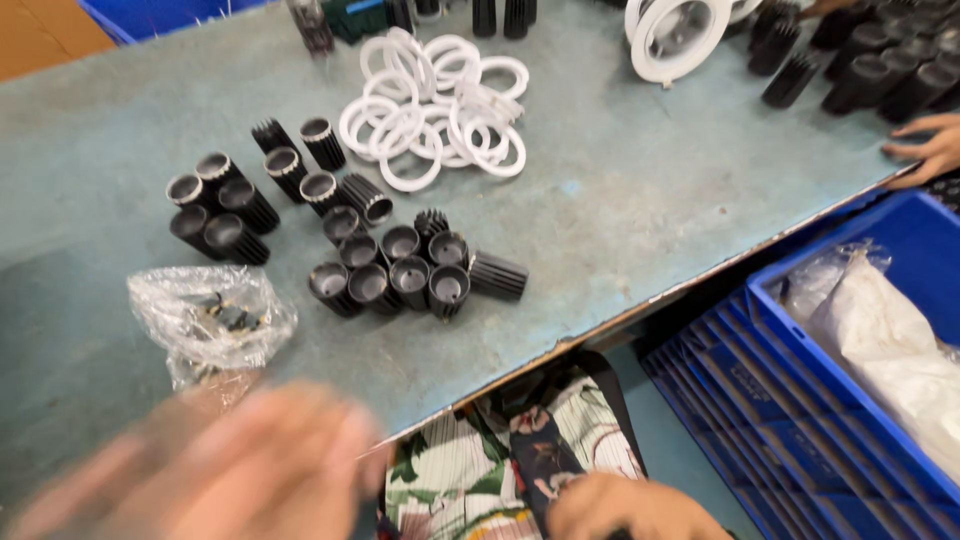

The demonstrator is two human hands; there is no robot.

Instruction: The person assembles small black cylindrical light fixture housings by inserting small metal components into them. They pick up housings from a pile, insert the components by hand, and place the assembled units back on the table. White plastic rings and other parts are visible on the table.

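Left hand blurred, sweeping over table edge near clear parts bag, grip unreadable; right hand low in lap, apparently empty; black heat sinks untouched, pickup needs steadier reach.

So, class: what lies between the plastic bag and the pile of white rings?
In the head view, clusters of black finned cylinders lie between the bag and the white rings.

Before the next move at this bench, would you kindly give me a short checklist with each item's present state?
1. Left hand free of parts: cannot tell, it is blurred.
2. Right hand above the table: not ok, it sits low by the lap.
3. Black finned housings within view: ok.
4. White rings piled apart from housings: ok.
5. Clear plastic bag beside left hand: ok.
6. Another person's hand on the far edge: ok, apart.
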